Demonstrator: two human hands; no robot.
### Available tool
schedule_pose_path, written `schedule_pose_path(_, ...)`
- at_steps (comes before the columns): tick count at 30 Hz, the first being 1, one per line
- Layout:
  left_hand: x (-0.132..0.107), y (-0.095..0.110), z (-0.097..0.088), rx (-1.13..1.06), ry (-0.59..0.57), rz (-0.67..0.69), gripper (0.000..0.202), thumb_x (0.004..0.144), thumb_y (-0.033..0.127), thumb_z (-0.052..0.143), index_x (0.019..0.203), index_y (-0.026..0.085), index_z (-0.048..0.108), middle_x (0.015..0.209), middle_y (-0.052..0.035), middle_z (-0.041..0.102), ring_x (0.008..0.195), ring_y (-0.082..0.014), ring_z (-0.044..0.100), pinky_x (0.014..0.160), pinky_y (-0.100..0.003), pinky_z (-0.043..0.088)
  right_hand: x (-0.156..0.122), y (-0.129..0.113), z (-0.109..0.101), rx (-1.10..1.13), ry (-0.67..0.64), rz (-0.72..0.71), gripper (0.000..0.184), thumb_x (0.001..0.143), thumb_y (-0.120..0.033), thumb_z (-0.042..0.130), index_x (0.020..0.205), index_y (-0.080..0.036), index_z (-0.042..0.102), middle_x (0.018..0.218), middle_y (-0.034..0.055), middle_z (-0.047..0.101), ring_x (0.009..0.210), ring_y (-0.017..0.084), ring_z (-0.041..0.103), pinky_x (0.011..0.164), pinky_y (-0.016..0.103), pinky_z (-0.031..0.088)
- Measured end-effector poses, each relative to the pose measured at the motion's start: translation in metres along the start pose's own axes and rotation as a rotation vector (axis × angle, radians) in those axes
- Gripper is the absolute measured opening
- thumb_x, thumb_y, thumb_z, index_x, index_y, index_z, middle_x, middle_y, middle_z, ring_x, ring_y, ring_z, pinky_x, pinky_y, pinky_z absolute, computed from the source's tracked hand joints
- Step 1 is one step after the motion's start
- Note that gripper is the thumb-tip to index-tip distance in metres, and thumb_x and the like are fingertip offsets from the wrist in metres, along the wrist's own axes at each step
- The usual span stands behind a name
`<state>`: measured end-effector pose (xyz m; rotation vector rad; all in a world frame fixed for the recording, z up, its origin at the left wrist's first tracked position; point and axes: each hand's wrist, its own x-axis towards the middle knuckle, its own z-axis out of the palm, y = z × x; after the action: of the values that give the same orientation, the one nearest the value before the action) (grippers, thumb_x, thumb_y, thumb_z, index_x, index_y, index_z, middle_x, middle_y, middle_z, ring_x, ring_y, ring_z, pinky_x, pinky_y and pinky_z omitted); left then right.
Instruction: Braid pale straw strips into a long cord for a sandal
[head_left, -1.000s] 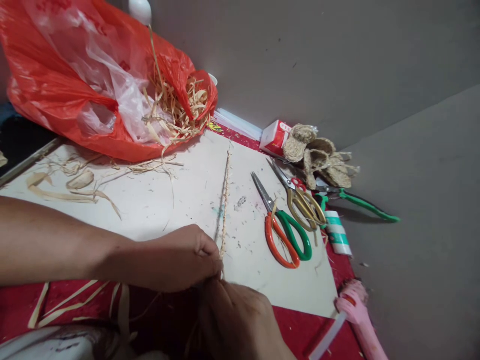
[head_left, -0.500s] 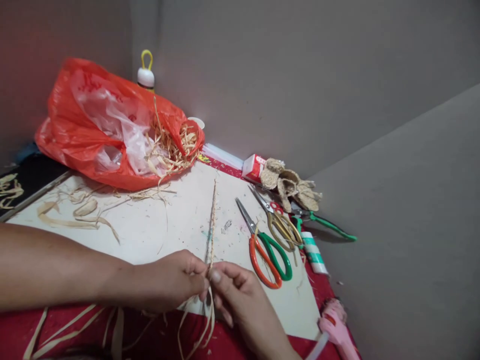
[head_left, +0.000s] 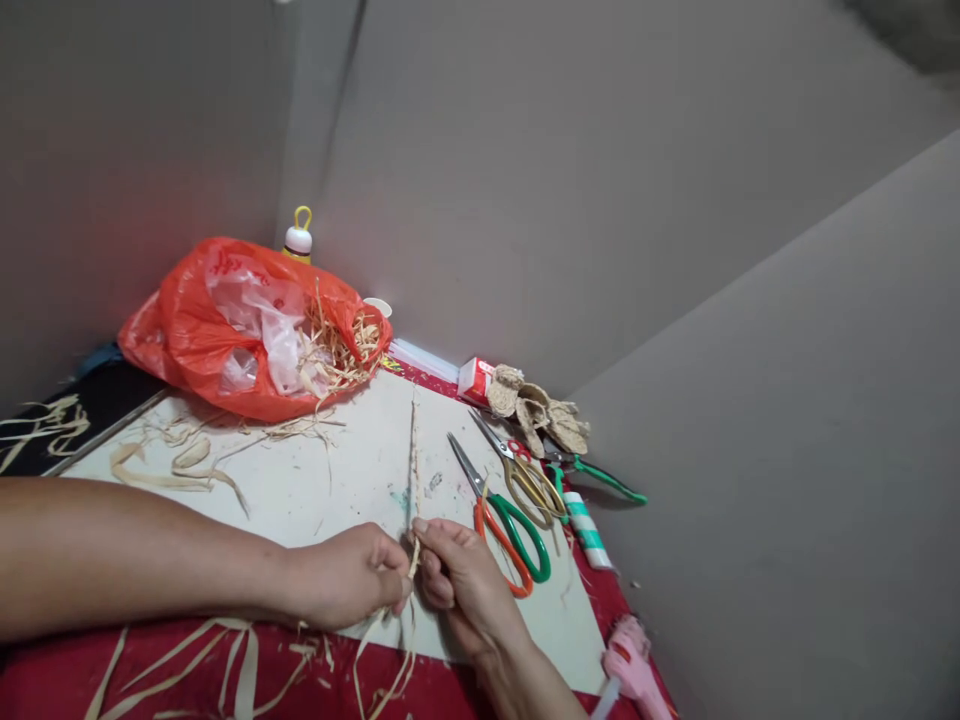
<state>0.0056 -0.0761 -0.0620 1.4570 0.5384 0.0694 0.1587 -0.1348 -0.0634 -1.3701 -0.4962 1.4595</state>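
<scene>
A thin braided straw cord (head_left: 412, 450) lies stretched out on the white board (head_left: 330, 480), running away from me. My left hand (head_left: 346, 578) and my right hand (head_left: 457, 580) meet at its near end, both pinched on the loose straw strands (head_left: 390, 640) that hang down from the braid over the red cloth (head_left: 187, 680). The fingertips of the two hands nearly touch.
A red plastic bag (head_left: 225, 330) full of straw sits at the back left, a white-capped bottle (head_left: 298, 238) behind it. Right of the braid lie orange-green scissors (head_left: 510, 530), gold scissors (head_left: 525, 480), green-handled pliers (head_left: 600, 478), woven straw pieces (head_left: 536, 410) and a pink glue gun (head_left: 630, 665).
The camera has tilted up, so more wall shows and the table sits lower. My right hand has come up beside the left, and both now pinch the braid's end.
</scene>
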Motion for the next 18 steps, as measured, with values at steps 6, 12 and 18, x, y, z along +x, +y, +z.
schedule_pose_path(6,0.007,0.001,-0.008,0.002,0.062,0.137,0.018,0.071,0.029,0.048,0.058,0.017,0.047,0.049,0.0066,0.037,0.049,-0.0082,0.029,0.048,-0.023,0.023,0.018,-0.037,0.004,-0.053,-0.017,0.039,0.030,0.061,-0.031,0.079,0.066,-0.009,0.059,0.042,-0.0074,0.046,0.031,0.000,0.026,0.032,0.014,0.010)
schedule_pose_path(12,0.026,0.008,-0.034,0.014,0.251,0.252,0.017,0.068,0.030,0.047,0.056,0.018,0.043,0.050,0.0066,0.034,0.052,-0.0091,0.029,0.052,-0.024,0.023,0.064,-0.074,0.022,-0.037,-0.034,-0.102,0.030,0.056,-0.025,0.078,0.065,-0.013,0.053,0.041,-0.0128,0.036,0.032,-0.001,0.022,0.033,0.013,0.011)
schedule_pose_path(18,0.043,0.007,-0.063,0.058,0.382,0.295,0.016,0.069,0.028,0.047,0.056,0.017,0.046,0.054,0.0054,0.037,0.055,-0.0102,0.032,0.055,-0.024,0.025,0.114,-0.101,0.021,0.094,-0.033,-0.363,0.041,0.058,-0.028,0.076,0.061,-0.019,0.037,0.045,-0.0143,0.029,0.035,0.000,0.022,0.034,0.012,0.017)
